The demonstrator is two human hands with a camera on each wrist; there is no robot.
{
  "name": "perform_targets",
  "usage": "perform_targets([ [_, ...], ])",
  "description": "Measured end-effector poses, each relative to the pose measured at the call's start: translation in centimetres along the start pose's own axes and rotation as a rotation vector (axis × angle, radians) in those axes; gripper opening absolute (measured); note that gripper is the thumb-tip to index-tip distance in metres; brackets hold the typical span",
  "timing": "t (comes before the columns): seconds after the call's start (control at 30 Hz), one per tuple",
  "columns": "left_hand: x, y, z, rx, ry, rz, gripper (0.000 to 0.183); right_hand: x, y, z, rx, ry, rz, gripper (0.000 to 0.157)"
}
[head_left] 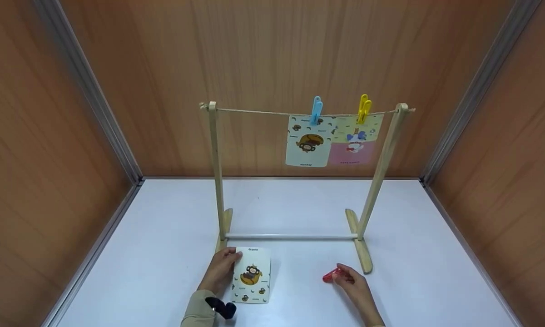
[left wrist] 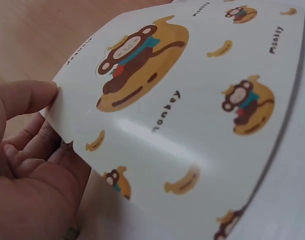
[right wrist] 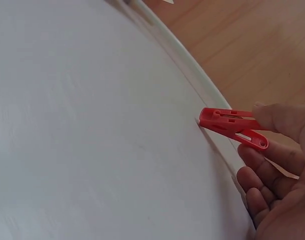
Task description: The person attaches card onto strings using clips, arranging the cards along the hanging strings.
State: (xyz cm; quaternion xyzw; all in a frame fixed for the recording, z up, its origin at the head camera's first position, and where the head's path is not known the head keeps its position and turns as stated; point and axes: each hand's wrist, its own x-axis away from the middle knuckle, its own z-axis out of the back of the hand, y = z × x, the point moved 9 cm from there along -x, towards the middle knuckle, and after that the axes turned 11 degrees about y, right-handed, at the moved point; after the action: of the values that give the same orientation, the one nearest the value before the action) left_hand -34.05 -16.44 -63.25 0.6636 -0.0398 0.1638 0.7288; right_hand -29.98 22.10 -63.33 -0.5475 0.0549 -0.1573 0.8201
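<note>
My left hand (head_left: 221,268) pinches the left edge of a white card (head_left: 250,286) printed with a monkey on a banana. In the left wrist view the thumb lies on the printed face of the card (left wrist: 142,110), the other fingers behind it. Over to the right, my right hand (head_left: 355,285) holds a red clothespin (head_left: 331,275) by its handle end. The right wrist view shows the red clothespin (right wrist: 230,125) between thumb and fingers, its tip pointing away from the hand.
A wooden stand (head_left: 217,172) carries a string (head_left: 259,111). On its right half hang a monkey card (head_left: 299,156) under a blue clothespin (head_left: 316,110) and a green-and-pink card (head_left: 368,152) under a yellow clothespin (head_left: 364,109). Wooden walls (head_left: 272,54) enclose the white table (head_left: 163,227).
</note>
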Motion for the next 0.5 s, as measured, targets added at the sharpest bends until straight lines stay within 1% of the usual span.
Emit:
perform_targets([
  [0.07,0.08,0.04,-0.08,0.015,-0.007,0.0,0.035,0.03,-0.18,-0.01,-0.012,-0.002,0.008,0.054],
  [0.23,0.08,0.16,-0.17,0.075,-0.019,-0.006,0.036,0.17,-0.28,-0.15,-0.043,-0.007,-0.012,0.053],
  [0.4,0.15,0.37,0.04,0.147,-0.006,-0.008,0.038,0.3,-0.26,-0.56,-0.085,-0.03,-0.03,0.051],
  [0.5,0.2,0.47,0.16,0.154,0.005,0.0,0.038,0.31,-0.38,-0.59,-0.094,-0.032,-0.031,0.05],
])
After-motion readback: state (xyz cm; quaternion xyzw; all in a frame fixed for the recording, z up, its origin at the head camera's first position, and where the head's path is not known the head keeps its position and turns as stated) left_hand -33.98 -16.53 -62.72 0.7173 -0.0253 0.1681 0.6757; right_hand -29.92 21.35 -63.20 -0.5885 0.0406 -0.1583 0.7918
